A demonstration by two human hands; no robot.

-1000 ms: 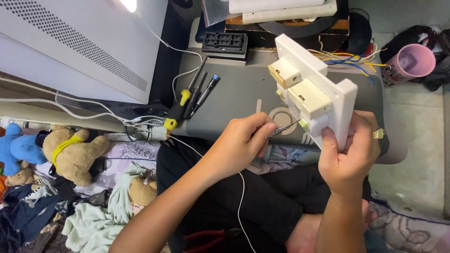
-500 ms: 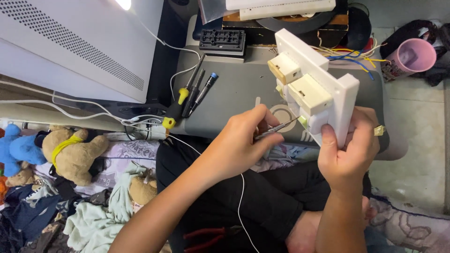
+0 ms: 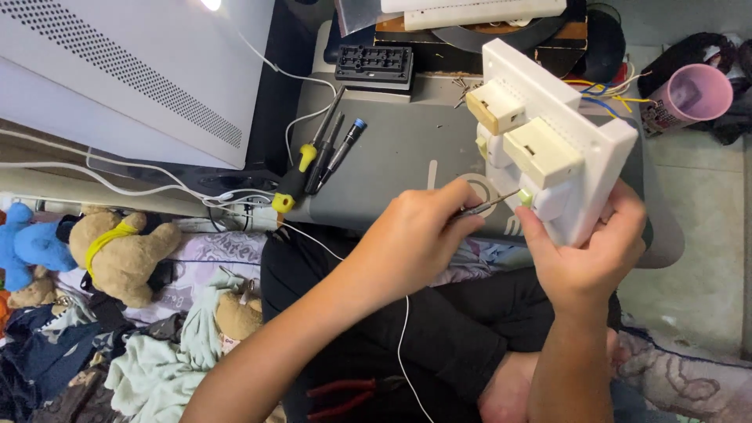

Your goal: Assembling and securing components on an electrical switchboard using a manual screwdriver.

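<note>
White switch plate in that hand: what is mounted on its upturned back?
Two cream modules sit on the white switch plate, a thin tool touching near a green part. Its front faces away, unseen.

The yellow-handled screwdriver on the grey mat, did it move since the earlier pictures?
No. The yellow-handled screwdriver lies as before on the grey mat, beside the two darker screwdrivers, its handle end at the mat's near-left corner.

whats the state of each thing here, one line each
left hand: gripping a thin screwdriver, tip at the switch plate
right hand: holding the white switch plate, tilted, back side up
yellow-handled screwdrivers: lying loose on the grey tray
pink cup: upright
red pliers: lying on the lap
</note>
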